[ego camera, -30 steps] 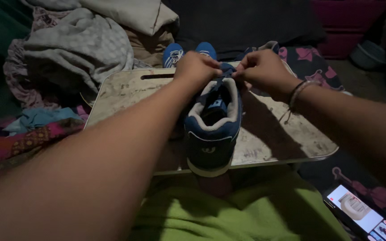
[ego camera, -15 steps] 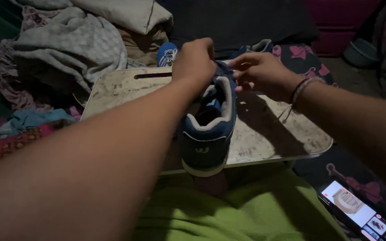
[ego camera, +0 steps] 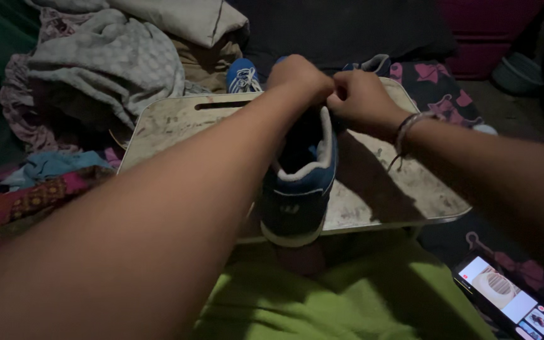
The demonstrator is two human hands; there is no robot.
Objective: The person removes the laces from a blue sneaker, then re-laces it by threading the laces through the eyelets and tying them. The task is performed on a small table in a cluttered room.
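On a worn, pale lap tray [ego camera: 385, 182] in a dim, cluttered room, the left hand [ego camera: 300, 77] and right hand [ego camera: 361, 96] pinch closed at the lace area of a dark blue suede sneaker [ego camera: 300, 186] whose heel overhangs the near edge, so a hard tug could tip it off.

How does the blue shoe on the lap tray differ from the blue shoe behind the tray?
The dark blue shoe stands on the tray, heel toward the camera, both hands at its laces; the brighter blue shoe lies untouched beyond the tray, mostly hidden, white laces showing. Both are blue sneakers.
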